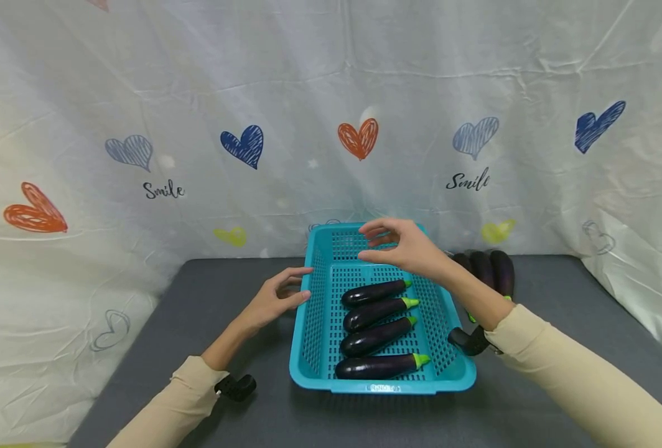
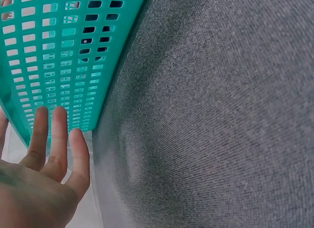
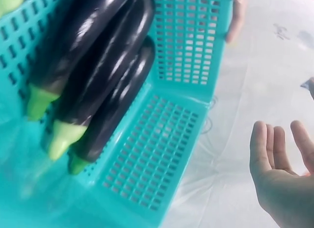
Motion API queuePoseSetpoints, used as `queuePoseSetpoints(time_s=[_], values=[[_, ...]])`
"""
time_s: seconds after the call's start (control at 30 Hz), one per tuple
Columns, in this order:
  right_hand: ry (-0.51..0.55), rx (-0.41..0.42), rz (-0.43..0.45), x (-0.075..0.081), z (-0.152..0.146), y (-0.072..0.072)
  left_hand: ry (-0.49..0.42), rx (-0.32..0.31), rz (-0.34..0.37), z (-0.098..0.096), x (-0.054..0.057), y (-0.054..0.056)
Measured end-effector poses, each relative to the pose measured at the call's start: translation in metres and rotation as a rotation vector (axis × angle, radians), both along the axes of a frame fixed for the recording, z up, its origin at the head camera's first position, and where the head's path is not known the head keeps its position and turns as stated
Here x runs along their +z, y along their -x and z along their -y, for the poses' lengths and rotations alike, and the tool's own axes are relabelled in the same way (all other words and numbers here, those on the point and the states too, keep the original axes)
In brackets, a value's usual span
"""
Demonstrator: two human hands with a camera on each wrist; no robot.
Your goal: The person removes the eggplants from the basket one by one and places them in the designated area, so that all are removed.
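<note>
Eggplants point(image 1: 372, 316): four lie crosswise in the blue basket point(image 1: 317, 317), below the right hand point(image 1: 402, 247) and nearer the person, green ends to the right. Three more point(image 1: 482, 270) lie side by side on the gray table point(image 1: 236, 280), right of that hand, partly behind its forearm. Right hand hangs over the basket's far end, fingers loosely bent, thumb apart, nothing between them. Left hand point(image 1: 275, 300) is at the left rim, fingers relaxed, holding nothing; whether fingertips touch the rim, cannot tell.

Step in hand, by judgement: handling eggplants at the basket, right hand between grips; its direction of travel is not readable. Next grip would call for thumb and fingers closing around one smooth body, the left hand steadying the basket.

Writing: "Smile" in black script, twice on the white cloth point(image 1: 308, 37), once beyond and left of the left hand, once beyond and right of the right. Lettering on the basket's front rim, nearer the person than both hands, too blurred to read. No label seen on the eggplants.
</note>
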State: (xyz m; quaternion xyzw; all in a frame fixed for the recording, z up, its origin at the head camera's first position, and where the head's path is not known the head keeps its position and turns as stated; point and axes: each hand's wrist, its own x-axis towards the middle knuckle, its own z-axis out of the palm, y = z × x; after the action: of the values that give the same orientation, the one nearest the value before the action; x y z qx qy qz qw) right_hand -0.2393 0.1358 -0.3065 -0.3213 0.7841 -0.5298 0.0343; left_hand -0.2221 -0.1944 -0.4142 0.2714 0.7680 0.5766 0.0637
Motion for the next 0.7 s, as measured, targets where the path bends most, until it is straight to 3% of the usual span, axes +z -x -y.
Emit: queuePoseSetpoints(time_s=[0.27, 0.53, 0.7], values=[[0.01, -0.007, -0.012, -0.01, 0.025, 0.01, 0.003, 0.004, 0.025, -0.001, 0.0, 0.0], [0.052, -0.064, 0.11, -0.024, 0.038, 0.022, -0.005, -0.006, 0.026, 0.0, 0.0, 0.001], [0.021, -0.081, 0.152, -0.034, 0.038, 0.033, 0.009, 0.003, 0.019, 0.0, -0.001, 0.001]])
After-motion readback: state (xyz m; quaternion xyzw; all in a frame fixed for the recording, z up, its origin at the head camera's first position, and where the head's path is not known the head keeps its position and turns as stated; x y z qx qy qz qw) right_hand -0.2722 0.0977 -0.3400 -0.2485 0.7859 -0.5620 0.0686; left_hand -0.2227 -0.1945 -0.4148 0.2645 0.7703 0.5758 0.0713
